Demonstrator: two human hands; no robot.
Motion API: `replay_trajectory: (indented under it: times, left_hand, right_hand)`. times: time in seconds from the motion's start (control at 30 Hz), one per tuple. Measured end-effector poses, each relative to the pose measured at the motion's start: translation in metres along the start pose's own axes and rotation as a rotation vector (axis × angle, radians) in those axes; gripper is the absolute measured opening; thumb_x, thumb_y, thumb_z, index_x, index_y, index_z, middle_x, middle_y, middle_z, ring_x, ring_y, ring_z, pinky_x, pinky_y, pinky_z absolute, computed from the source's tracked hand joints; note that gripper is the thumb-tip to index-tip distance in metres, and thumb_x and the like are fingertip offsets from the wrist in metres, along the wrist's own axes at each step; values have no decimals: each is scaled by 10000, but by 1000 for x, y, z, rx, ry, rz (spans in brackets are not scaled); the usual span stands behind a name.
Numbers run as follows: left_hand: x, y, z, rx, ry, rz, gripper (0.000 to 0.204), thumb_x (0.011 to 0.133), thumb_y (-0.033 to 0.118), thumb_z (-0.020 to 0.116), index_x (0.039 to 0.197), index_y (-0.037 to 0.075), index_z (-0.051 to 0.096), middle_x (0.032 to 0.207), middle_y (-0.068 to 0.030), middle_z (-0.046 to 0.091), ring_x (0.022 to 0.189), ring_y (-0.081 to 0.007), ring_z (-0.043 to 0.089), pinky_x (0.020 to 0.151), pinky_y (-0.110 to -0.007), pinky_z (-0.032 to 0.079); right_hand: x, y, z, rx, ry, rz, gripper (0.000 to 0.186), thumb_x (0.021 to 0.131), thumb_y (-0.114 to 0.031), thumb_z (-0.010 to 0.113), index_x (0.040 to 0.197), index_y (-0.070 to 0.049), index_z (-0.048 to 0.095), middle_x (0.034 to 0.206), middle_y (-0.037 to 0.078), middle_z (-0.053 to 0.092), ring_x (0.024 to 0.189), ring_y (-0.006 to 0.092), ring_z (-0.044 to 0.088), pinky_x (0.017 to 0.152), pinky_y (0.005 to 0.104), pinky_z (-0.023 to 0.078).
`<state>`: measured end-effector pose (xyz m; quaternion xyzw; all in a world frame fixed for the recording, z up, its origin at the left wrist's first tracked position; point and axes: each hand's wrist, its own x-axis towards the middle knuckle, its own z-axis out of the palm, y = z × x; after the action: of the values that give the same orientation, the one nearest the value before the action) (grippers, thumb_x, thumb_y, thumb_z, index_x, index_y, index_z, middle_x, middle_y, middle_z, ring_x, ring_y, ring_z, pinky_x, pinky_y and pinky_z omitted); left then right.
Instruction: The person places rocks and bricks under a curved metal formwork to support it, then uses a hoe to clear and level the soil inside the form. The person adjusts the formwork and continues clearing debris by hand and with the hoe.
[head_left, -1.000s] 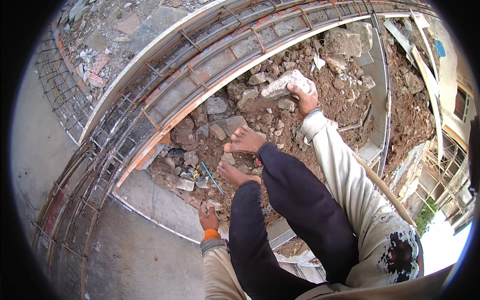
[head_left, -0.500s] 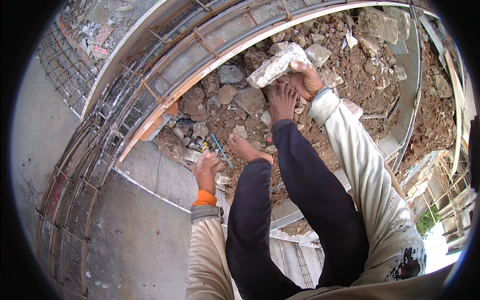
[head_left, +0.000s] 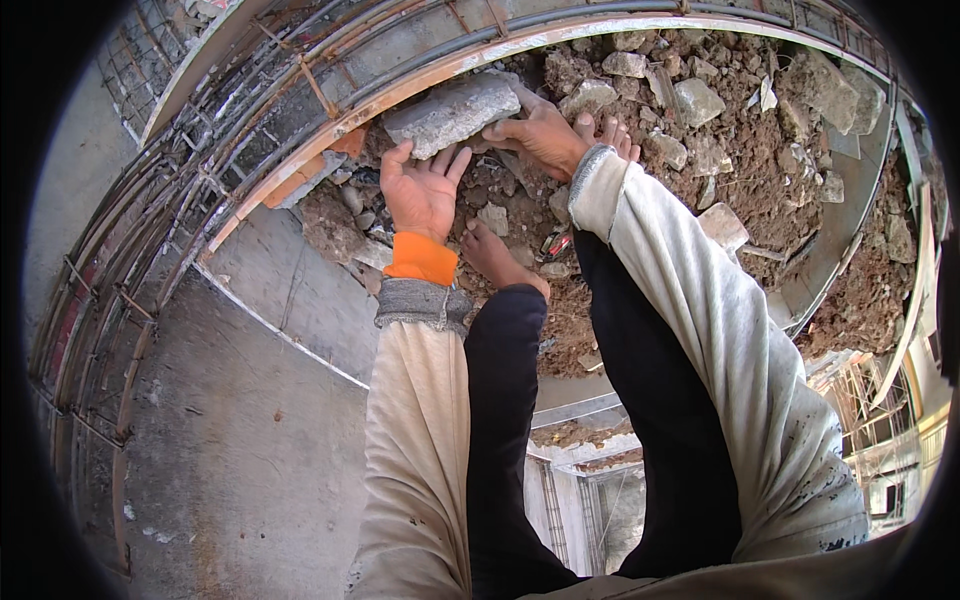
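A long grey chunk of concrete [head_left: 450,112] lies against the inner side of the curved board, above the rubble. My right hand [head_left: 545,138] grips its right end, thumb on the near side and fingers over the top. Palm up, my left hand [head_left: 422,200] holds the chunk's near edge from below, thumb at the left end and fingertips under it. Part of the fingertips is hidden by the chunk. An orange cuff [head_left: 422,259] shows at my left wrist. My bare left foot [head_left: 497,258] stands on the rubble, close to the left hand.
Red-brown soil with broken stones [head_left: 698,103] fills the curved bed. A wooden board [head_left: 330,150] edges it, with steel rebar [head_left: 140,270] running outside. Orange brick [head_left: 297,182] sits at the board's inner side. A grey concrete slab [head_left: 250,430] spreads at lower left.
The concrete chunk has moved left and down to the board side in my right hand. My left hand has risen to it and taken hold of its near edge.
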<state>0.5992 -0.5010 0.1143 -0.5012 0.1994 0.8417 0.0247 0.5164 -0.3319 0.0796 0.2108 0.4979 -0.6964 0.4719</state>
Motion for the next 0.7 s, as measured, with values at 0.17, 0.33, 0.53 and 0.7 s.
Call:
replay_trajectory:
  times: [0.17,0.33,0.53,0.7]
  left_hand:
    - [19,-5,-4,301,119,-89,632,989,249,575,1476,-2,259,1431,-273,368,1287,-413,478,1029,-471,476]
    - [29,-6,-6,370,289,108,459,954,177,606,1287,-105,463,1210,-204,583,1066,-363,636,912,-409,550]
    - [40,7,5,368,270,226,344,958,165,610,1154,-115,572,1108,-205,631,960,-304,679,830,-355,584]
    - [38,-5,6,316,264,197,390,966,180,626,1208,-114,540,1182,-232,601,1071,-328,640,927,-393,545]
  right_hand:
    - [25,10,-1,-321,135,-119,1038,738,-165,834,1517,57,184,1281,257,568,1106,261,613,962,339,497]
    - [30,-1,11,-515,165,-136,1027,717,-279,868,1443,152,284,1132,286,646,998,247,662,884,316,521]
    - [36,-18,16,-837,324,-199,717,718,-411,854,1109,147,631,963,209,704,826,191,677,717,336,539]
    - [37,-24,9,-810,254,-312,823,674,-561,810,1137,100,648,986,315,682,921,369,698,843,406,526]
